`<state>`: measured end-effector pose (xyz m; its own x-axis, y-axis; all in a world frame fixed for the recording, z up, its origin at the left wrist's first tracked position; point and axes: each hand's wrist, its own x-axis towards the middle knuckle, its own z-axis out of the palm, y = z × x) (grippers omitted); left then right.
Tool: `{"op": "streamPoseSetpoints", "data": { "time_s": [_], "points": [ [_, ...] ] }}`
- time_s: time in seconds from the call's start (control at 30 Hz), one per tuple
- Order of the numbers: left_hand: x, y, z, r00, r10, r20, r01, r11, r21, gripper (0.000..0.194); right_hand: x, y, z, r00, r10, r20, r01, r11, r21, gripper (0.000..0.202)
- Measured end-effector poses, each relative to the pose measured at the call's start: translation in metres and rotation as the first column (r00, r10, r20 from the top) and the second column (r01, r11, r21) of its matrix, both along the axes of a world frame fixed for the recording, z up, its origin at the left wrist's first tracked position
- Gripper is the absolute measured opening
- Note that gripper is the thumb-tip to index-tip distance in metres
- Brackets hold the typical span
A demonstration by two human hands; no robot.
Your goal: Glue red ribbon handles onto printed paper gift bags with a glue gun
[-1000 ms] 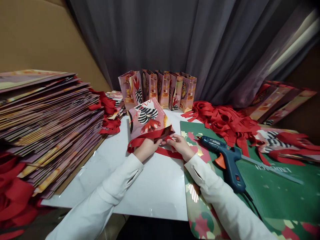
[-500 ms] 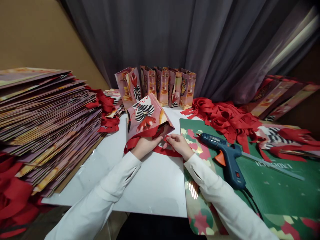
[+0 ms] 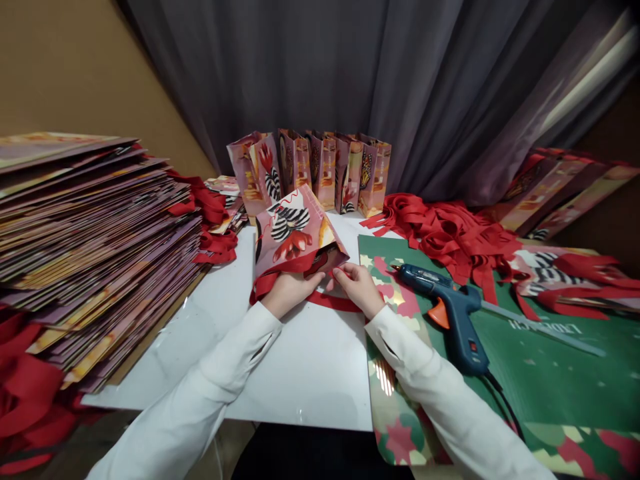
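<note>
A pink paper bag [image 3: 295, 233] printed with a zebra-striped bow and a red flower lies tilted on the white board, its opening towards me. My left hand [image 3: 293, 292] grips the bag's near edge, where a red ribbon [image 3: 267, 281] runs along it. At the right corner of the opening, my right hand [image 3: 357, 287] pinches the red ribbon between thumb and fingers. A length of that ribbon curves over the board beneath both hands. The inside of the bag is mostly hidden.
Several upright bags [image 3: 320, 170] line the back. A tall stack of flat bags [image 3: 100, 247] fills the left. Right are a red ribbon pile [image 3: 445, 230] and a blue glue gun [image 3: 457, 317] on a green sheet [image 3: 540, 387], its tip towards my right hand.
The view has shifted very slightly. My right hand's fingers have moved a little at the ribbon; the bag and my left hand hold nearly the same pose.
</note>
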<state>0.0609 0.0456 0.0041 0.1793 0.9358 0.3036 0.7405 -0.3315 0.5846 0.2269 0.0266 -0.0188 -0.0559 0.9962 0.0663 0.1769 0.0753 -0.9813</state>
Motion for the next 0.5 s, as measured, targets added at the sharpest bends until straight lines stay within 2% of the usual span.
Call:
{"op": "streamPoseSetpoints", "data": {
  "time_s": [0.23, 0.5],
  "points": [
    [0.004, -0.002, 0.006, 0.998, -0.029, -0.048, 0.03, 0.999, 0.025, 0.031, -0.011, -0.012, 0.009, 0.981, -0.178, 0.073, 0.17, 0.979, 0.108, 0.024],
    [0.007, -0.004, 0.004, 0.998, 0.0, -0.057, 0.005, 0.996, 0.085, 0.025, -0.014, -0.01, 0.003, 0.99, -0.133, -0.036, 0.135, 0.988, 0.078, 0.017]
  ]
}}
